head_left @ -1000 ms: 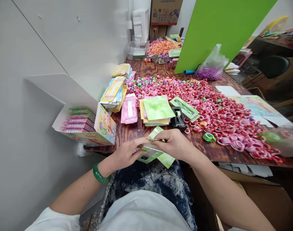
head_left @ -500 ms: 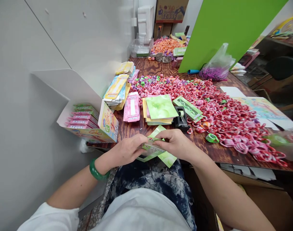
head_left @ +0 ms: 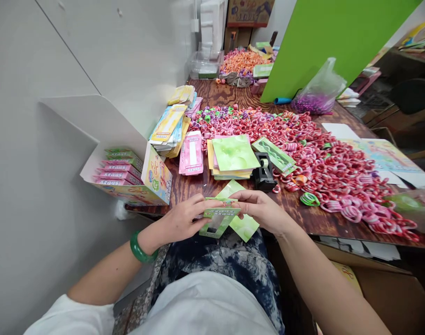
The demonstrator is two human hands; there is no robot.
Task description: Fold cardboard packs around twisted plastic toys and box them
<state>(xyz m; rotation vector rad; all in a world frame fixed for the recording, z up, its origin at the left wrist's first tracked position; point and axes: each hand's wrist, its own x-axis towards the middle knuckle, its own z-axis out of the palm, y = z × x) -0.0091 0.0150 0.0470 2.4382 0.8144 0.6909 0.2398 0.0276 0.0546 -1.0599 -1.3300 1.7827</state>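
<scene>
Between both hands is a small green printed card box with a cut-out window, held over my lap at the table edge. My left hand grips its left side, fingers along the top. My right hand pinches its upper right corner. Under and behind it lies a flat light green card sheet, partly covered by the hands. Just beyond are a stack of flat cards with a green one on top and a black tape dispenser.
A display box holding pink and green packs stands at left by the wall. Pink flat boxes and yellow ones lie behind it. A heap of red and pink coiled rings covers the table's right. A green board stands behind.
The green box has tilted so its printed front faces me more. My left fingers have stretched across its top; my right hand has shifted slightly. The view has moved a little.
</scene>
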